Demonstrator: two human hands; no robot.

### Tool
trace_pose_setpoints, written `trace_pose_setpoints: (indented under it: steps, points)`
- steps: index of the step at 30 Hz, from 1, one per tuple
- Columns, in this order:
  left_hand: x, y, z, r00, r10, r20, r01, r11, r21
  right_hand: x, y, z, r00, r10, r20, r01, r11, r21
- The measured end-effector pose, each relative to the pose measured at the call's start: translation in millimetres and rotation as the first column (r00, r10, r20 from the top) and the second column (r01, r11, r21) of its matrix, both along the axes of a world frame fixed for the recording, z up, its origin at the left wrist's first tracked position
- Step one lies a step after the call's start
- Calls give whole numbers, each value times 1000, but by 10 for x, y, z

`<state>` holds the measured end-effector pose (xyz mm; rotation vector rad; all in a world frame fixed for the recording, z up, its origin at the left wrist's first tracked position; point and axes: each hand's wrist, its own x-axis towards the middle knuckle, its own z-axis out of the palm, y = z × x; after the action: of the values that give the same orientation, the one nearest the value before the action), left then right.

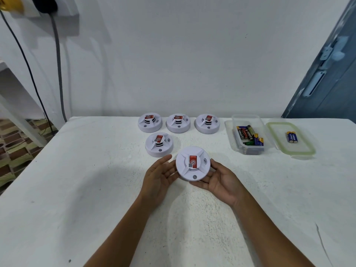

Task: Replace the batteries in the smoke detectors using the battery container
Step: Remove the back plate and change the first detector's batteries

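A round white smoke detector [185,171] with a red label is lifted just above the table between both hands. My left hand [159,176] touches its left edge with straightish fingers. My right hand [221,180] cradles its right and lower edge, thumb along the bottom rim. Behind it, one more detector [159,149] sits on the table, and three others [178,127] stand in a row near the wall. The clear battery container [231,133] at the right holds several batteries [249,134]. Its lid [270,132] lies beside it with two blue batteries [292,137] on it.
The white table [77,180] ends at the wall behind the detectors and drops off at the left edge. Black cables [57,64] hang down the wall at the far left. A blue door [327,83] stands at the far right.
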<state>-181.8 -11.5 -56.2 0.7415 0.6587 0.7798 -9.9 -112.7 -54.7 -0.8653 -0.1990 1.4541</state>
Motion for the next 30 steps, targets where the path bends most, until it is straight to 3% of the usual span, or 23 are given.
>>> trace_pose_setpoints:
  steps: [12, 26, 28, 30]
  points:
    - [-6, -10, 9, 1000, -16, -11, 17, 1000, 15, -7, -11, 3, 1000, -15, -3, 15, 1000, -10]
    - [25, -46, 39, 988, -20, -151, 43, 988, 147, -31, -25, 3, 996, -90, -20, 89, 995, -39]
    - [37, -41, 58, 985, 2, -173, 23, 990, 140, -63, -18, 39, 986, -160, 48, 162, 987, -24]
    - [46, -33, 84, 983, 7, -183, 16, 992, 124, -100, -21, 74, 939, -216, 267, 226, 974, -7]
